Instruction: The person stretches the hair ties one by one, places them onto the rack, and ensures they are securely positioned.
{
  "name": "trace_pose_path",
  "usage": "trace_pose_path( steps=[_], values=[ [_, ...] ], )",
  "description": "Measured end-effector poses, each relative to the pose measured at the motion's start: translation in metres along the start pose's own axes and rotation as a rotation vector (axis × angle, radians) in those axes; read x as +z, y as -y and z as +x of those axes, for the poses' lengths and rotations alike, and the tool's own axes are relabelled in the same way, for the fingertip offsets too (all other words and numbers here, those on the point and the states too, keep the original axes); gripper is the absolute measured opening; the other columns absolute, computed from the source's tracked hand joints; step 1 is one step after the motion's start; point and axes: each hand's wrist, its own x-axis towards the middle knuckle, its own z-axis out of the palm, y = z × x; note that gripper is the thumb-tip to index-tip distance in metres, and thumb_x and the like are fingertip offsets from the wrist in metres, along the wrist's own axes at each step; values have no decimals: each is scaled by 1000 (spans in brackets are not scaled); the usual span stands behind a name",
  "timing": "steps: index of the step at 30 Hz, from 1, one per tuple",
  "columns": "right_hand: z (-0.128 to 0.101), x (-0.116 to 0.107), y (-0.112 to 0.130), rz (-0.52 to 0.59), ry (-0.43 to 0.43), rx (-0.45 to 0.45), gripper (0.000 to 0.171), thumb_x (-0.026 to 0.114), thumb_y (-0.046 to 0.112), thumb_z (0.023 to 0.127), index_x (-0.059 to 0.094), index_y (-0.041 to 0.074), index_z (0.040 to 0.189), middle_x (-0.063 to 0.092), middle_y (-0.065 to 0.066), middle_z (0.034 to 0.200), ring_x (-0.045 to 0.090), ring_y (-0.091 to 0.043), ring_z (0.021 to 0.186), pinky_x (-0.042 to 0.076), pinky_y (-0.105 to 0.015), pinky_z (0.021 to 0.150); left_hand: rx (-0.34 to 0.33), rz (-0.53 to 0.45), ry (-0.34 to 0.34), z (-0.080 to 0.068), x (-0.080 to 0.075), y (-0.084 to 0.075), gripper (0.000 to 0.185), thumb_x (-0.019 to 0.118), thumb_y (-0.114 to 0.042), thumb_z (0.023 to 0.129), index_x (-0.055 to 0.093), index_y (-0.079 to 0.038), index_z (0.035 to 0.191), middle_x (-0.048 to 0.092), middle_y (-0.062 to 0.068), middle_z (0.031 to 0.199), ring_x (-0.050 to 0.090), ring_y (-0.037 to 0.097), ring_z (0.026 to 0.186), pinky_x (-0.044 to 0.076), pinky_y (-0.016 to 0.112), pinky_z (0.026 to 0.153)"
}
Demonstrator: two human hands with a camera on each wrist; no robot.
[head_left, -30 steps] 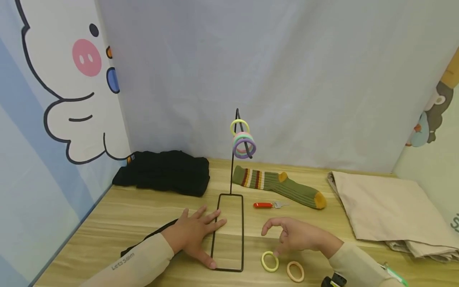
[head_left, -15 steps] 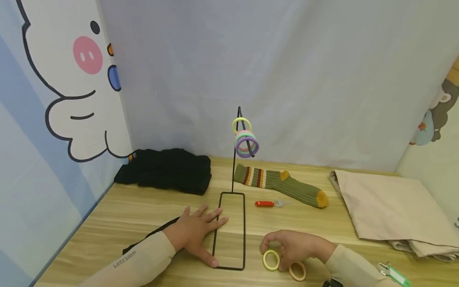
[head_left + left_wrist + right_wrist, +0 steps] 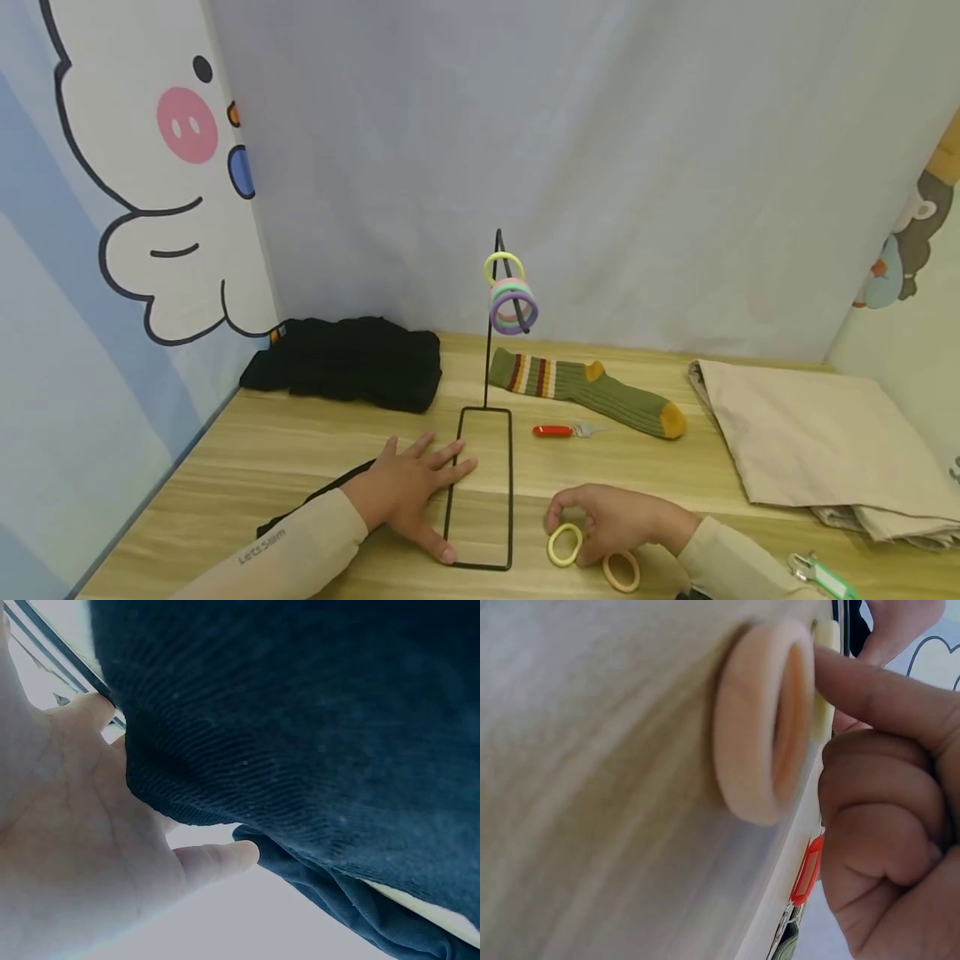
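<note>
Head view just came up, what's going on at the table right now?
A person's left hand lies flat on the wooden table, fingers pressing the base of a black wire stand that already carries several hair ties on its hook. The right hand pinches a yellow hair tie lying on the table; an orange hair tie lies beside it.

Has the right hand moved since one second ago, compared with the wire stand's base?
Yes. The right hand came down toward the near table edge, beside the wire stand's base, and now pinches the yellow hair tie.
</note>
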Motion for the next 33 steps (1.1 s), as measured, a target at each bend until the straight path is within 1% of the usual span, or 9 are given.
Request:
trace_pose_path(
  steps=[2, 5, 10, 12, 19, 25, 30, 33],
  values=[
    [0, 0, 0, 0, -16, -12, 33, 65, -10, 76, 58, 9, 103, 40, 8, 60, 28, -1, 42, 27, -14, 43, 3, -6, 1, 0, 2, 0, 107, 58, -83, 56, 18, -42, 146, 11, -9, 156, 11, 32, 143, 17, 68, 103],
    [-1, 0, 0, 12, -50, -30, 32, 67, -3, 78, 58, 11, 105, 32, 9, 48, 25, 0, 40, 26, -14, 41, 7, -9, 0, 0, 4, 1, 107, 58, -83, 56, 18, -42, 146, 11, -9, 156, 11, 32, 143, 17, 68, 103],
    [-4, 0, 8, 0, -114, -73, 31, 68, 5, 81, 56, 15, 108, 30, 10, 47, 22, 0, 39, 27, -14, 41, 9, -7, -1, 1, 7, 2, 107, 57, -84, 56, 17, -43, 146, 11, -9, 156, 11, 32, 143, 17, 68, 102],
    [-6, -2, 15, -4, -132, -90, 30, 68, 8, 83, 55, 14, 110, 29, 10, 47, 21, -1, 39, 28, -15, 42, 10, -8, -2, 2, 7, 3, 107, 57, -84, 56, 17, -43, 146, 11, -10, 156, 11, 32, 143, 17, 68, 102],
    [-17, -7, 43, -20, -160, -165, 34, 67, 16, 85, 53, 6, 114, 24, 9, 48, 18, -2, 39, 32, -16, 46, 10, -15, -11, 1, 6, 3, 106, 57, -84, 56, 18, -43, 146, 11, -9, 156, 11, 32, 143, 17, 68, 102],
    [-26, -6, 68, -48, -193, -198, 33, 69, 19, 84, 54, 10, 112, 22, 8, 49, 17, -3, 40, 35, -15, 47, 6, -25, -12, 0, 4, 3, 106, 58, -83, 57, 18, -43, 146, 11, -9, 156, 11, 32, 143, 17, 68, 103],
    [-36, -3, 89, -108, -240, -245, 32, 68, 21, 84, 54, 13, 111, 19, -1, 48, 17, -2, 41, 33, -15, 47, 6, -25, -8, 1, 3, 3, 106, 58, -82, 57, 18, -43, 146, 11, -9, 156, 11, 32, 143, 17, 68, 103],
    [-42, -3, 101, -149, -269, -287, 33, 67, 24, 85, 52, 14, 113, 19, -4, 48, 18, -1, 42, 32, -16, 48, 2, -21, -8, 2, 4, 3, 106, 57, -83, 56, 17, -43, 146, 11, -10, 156, 11, 32, 143, 17, 68, 103]
  ],
)
